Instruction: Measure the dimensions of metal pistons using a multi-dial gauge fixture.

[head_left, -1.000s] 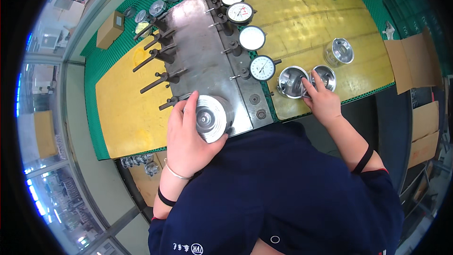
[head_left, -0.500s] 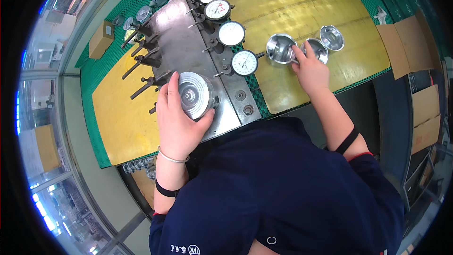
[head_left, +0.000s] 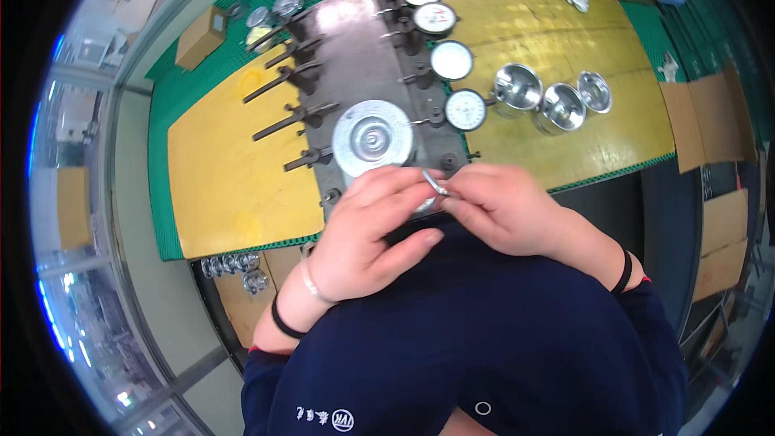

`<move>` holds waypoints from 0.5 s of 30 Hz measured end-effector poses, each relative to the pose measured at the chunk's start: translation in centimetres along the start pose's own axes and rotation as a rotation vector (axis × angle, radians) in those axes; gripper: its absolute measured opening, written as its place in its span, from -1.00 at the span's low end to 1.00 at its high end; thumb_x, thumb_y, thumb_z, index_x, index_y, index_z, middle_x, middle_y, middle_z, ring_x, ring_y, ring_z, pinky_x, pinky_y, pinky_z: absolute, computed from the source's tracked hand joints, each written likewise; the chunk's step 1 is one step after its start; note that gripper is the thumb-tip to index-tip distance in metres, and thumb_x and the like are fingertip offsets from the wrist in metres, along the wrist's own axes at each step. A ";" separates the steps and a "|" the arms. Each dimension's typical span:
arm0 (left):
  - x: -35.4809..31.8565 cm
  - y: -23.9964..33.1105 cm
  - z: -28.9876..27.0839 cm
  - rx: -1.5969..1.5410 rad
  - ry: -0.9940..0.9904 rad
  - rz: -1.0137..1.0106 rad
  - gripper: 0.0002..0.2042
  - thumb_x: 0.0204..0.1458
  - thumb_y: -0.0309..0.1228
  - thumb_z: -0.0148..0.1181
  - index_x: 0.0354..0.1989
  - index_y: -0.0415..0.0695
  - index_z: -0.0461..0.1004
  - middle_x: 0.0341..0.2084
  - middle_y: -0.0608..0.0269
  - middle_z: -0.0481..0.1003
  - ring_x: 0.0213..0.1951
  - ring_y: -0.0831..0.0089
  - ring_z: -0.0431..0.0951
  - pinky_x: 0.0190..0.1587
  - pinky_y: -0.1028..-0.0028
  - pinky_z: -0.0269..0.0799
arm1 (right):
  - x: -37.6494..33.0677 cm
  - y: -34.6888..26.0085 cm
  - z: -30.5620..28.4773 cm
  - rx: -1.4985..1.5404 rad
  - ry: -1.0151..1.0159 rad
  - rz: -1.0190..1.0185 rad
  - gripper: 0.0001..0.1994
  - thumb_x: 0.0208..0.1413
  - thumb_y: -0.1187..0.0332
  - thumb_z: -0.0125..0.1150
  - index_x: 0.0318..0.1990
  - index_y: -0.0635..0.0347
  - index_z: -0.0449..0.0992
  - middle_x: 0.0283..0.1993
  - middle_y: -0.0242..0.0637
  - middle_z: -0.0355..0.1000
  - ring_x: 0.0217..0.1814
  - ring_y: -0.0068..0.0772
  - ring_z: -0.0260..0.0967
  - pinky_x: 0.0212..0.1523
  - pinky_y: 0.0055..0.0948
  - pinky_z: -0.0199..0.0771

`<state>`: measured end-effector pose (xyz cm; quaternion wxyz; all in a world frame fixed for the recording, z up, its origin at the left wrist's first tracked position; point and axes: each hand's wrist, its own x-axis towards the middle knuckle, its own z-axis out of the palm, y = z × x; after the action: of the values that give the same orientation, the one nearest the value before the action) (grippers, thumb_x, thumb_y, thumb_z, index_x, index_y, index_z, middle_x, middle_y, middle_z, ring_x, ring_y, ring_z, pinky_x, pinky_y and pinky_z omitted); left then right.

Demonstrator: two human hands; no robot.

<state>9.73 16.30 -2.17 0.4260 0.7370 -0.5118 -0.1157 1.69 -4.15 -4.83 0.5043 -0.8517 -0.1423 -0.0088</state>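
My right hand [head_left: 496, 202] is closed in a pinch on a small silvery metal piece [head_left: 434, 182], just above the near end of a steel plate. Beside it, my left hand [head_left: 375, 230] has its fingers stretched toward the piece and its thumb apart. The fingertips appear to touch the piece, but its full shape is hidden. Just beyond my left fingers, a round metal part with concentric rings [head_left: 371, 139] sits on the steel plate [head_left: 351, 48]. A shiny patch below the fingers is too covered to make out.
Dial gauges [head_left: 466, 110] on dark holders line the plate's right side; dark handles [head_left: 274, 127] stick out on its left. Three hollow metal pistons [head_left: 563, 106] stand on the right yellow mat [head_left: 613, 149]. A cardboard box [head_left: 202, 36] sits at the far left.
My right hand has left the pistons and come in beside my left, now with a small metal piece. My left hand has let go of the round part and drawn nearer. The view has shifted.
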 end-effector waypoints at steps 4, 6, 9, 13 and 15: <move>-0.8 -1.4 0.4 -0.009 0.128 0.036 -0.68 -0.05 -0.49 0.25 -0.07 -0.23 0.47 -0.17 0.12 0.53 -0.12 0.14 0.50 0.00 0.31 0.37 | 1.4 -0.3 1.6 0.012 -0.122 -0.027 -0.76 0.14 0.33 0.11 -0.07 0.18 0.47 -0.29 -0.16 0.44 -0.24 -0.07 0.43 -0.24 -0.23 0.45; -1.5 -1.1 0.0 -0.036 0.153 0.013 -0.75 0.03 -0.49 0.20 -0.09 -0.24 0.48 -0.22 0.17 0.56 -0.13 0.20 0.52 0.00 0.33 0.38 | 1.7 -0.7 1.6 0.008 -0.125 -0.074 -0.74 0.14 0.33 0.11 -0.04 0.19 0.46 -0.25 -0.15 0.45 -0.23 -0.10 0.43 -0.21 -0.27 0.45; -3.6 -2.2 -0.8 -0.786 0.517 -0.144 -0.83 0.25 -0.45 -0.12 -0.06 -0.19 0.33 -0.33 0.06 0.55 -0.21 0.29 0.54 -0.04 0.28 0.44 | 1.3 0.0 0.6 -0.003 -0.008 -0.094 -0.73 0.14 0.36 0.12 -0.01 0.20 0.45 -0.19 -0.16 0.45 -0.20 -0.19 0.44 -0.15 -0.35 0.45; -6.5 -4.5 -6.8 -0.459 0.701 -0.467 -0.83 0.26 -0.39 -0.13 -0.16 -0.20 0.35 -0.65 0.27 0.36 -0.56 0.45 0.41 -0.43 0.43 0.41 | -3.0 5.0 -2.2 0.087 0.406 0.268 -0.78 0.17 0.40 0.09 -0.06 0.25 0.48 -0.19 -0.21 0.45 -0.19 -0.42 0.41 -0.11 -0.47 0.40; -7.2 -6.1 -7.2 -0.268 0.642 -0.606 -0.82 0.24 -0.35 -0.07 -0.20 -0.20 0.39 -0.65 0.25 0.37 -0.55 0.45 0.42 -0.44 0.45 0.40 | -5.0 8.7 -2.6 0.081 0.484 0.346 -0.79 0.18 0.39 0.07 -0.08 0.27 0.49 -0.20 -0.22 0.45 -0.20 -0.45 0.40 -0.12 -0.50 0.39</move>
<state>14.87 26.82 -4.22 0.6014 0.7904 -0.0961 -0.0659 -0.63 -11.52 -11.81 0.5512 -0.8156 0.1291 -0.1195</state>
